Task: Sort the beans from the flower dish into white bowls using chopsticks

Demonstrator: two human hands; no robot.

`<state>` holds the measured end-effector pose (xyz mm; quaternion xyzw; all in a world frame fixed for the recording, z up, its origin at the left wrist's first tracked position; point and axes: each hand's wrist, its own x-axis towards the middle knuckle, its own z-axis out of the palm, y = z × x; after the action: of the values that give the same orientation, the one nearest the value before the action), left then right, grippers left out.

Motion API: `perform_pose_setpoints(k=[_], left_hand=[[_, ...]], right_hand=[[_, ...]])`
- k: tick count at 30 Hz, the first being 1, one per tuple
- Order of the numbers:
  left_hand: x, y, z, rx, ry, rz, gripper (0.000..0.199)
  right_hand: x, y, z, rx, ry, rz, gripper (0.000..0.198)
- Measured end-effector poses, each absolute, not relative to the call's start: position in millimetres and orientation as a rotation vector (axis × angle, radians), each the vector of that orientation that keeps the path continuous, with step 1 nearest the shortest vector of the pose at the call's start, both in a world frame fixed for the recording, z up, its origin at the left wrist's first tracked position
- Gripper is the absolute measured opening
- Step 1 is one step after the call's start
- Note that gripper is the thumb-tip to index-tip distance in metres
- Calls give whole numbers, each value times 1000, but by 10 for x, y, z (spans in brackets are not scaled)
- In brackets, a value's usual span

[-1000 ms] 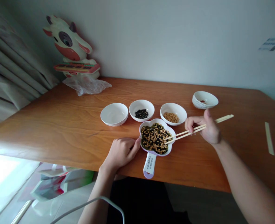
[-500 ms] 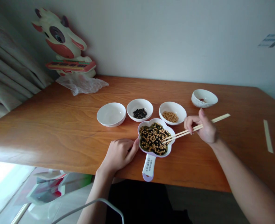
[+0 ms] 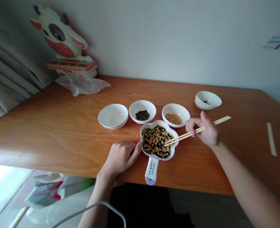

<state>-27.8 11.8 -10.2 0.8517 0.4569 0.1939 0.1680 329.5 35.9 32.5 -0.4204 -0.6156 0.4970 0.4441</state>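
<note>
Over the right side of the flower-shaped dish (image 3: 174,133), holding chopsticks (image 3: 186,135) in the right grip (image 3: 207,133): narrow, closed around the pair, tips down among the mixed beans (image 3: 155,141). Can't tell if pinching a bean at the tips, too small. Down on the table (image 3: 78,126) with the left grip (image 3: 123,156), loosely curled, thumb touching the dish's left rim; can't tell about anything under those fingers. Dish near the table's front edge, labelled handle (image 3: 151,169) toward the wearer. Just beyond it, left to right: left bowl (image 3: 113,115), middle bowl (image 3: 133,110) with black beans (image 3: 142,115), right bowl (image 3: 183,114) with tan beans (image 3: 173,119). Farther back right, patterned bowl (image 3: 214,99) with a few small reddish bits, too blurred to name. Out at the far left, cow toy (image 3: 64,41) and clear plastic bag (image 3: 83,85). Would call it partway: black and tan already in separate bowls, plenty of both left in the dish, plus greenish ones. Versus half a second ago: right grip and tips shifted slightly left, deeper over the dish; no visible change in bowls, dish or left grip.
</note>
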Motion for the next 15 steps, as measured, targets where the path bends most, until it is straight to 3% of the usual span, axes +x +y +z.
perform_pose_setpoints(k=[15], left_hand=[[-275,116,-100,2411,1301,551,57]], right_hand=[[3298,368,296,-997,-1511,1289,80]])
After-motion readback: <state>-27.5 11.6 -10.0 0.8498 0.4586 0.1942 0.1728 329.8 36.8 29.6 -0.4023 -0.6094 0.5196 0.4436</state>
